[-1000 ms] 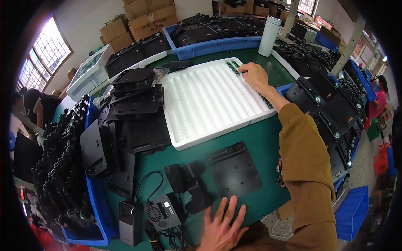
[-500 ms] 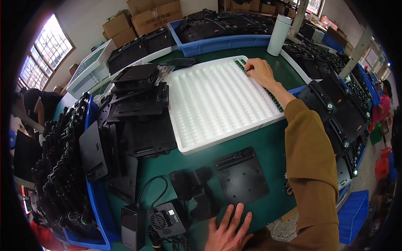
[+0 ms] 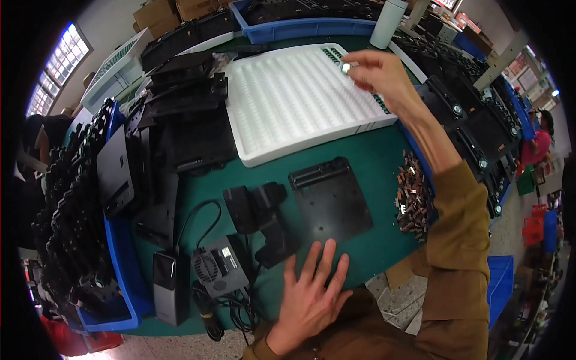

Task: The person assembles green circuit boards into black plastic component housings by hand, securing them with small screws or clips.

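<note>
Slippage could drop the small shiny part (image 3: pixel 346 68) pinched in the right hand (image 3: pixel 387 77) if fingertips loosen; the left hand (image 3: pixel 308 305) lies spread.

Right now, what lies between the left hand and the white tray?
In the head view, a black plate lies on the green tabletop between the left hand and tray.

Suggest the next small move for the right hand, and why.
Probably bring the right hand toward the black panel: it appears to pinch a small shiny round part above the white tray, and the panel lies nearer the person, beside the left hand.
</note>
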`<state>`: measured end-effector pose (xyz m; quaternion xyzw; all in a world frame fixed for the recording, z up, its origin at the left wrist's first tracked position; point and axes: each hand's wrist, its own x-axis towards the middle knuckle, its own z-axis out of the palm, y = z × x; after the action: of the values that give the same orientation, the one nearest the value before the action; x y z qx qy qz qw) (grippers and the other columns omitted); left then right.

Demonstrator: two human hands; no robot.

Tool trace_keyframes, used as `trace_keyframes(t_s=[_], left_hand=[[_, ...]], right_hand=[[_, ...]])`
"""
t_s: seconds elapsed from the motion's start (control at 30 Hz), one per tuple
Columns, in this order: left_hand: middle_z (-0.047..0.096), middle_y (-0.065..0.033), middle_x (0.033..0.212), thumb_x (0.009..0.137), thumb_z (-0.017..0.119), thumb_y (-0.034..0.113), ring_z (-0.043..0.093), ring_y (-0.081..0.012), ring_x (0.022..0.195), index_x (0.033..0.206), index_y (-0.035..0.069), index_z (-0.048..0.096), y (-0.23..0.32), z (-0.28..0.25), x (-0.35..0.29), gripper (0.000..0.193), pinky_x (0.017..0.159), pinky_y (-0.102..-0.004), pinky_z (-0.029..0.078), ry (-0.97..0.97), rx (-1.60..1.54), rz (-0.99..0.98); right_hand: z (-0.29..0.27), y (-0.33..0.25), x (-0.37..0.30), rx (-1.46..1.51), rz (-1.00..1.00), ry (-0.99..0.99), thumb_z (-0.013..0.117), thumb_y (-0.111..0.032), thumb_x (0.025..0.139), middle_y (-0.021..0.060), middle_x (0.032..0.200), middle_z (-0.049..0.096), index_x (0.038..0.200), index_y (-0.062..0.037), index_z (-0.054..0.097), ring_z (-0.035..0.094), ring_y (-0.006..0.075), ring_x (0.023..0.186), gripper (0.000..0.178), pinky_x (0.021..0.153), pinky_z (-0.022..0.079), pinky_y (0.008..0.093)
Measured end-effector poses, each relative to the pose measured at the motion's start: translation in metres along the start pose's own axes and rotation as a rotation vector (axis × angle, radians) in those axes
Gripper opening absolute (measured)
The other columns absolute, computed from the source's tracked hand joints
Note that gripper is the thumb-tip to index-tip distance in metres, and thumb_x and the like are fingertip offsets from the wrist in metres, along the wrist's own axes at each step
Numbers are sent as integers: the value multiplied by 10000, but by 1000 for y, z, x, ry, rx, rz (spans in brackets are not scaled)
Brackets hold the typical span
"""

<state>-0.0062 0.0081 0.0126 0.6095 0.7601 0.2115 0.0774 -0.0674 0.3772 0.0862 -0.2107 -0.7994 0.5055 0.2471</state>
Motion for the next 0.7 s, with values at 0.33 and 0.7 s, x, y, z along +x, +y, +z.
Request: trace_keyframes(t_s=[0.33, 0.7], left_hand=[[382, -182, 1532, 745, 797, 356, 370, -362, 1390, 1366, 104, 534, 2, 5, -4, 720, 1092, -592, 265, 67, 4, 43], [383, -175, 1535, 736, 802, 366, 370, -361, 1393, 1361, 112, 549, 3, 4, -3, 721, 1096, -591, 261, 40, 4, 28]], right_hand=[[34, 1, -138, 43, 187, -161, 723, -21, 823, 19, 880, 693, 1067, 8, 713, 601, 78, 778, 247, 767, 496, 222], [42, 20, -129, -17, 170, -104, 743, -15, 790, 24, 859, 688, 1001, 11, 730, 589, 83, 804, 213, 763, 483, 233]])
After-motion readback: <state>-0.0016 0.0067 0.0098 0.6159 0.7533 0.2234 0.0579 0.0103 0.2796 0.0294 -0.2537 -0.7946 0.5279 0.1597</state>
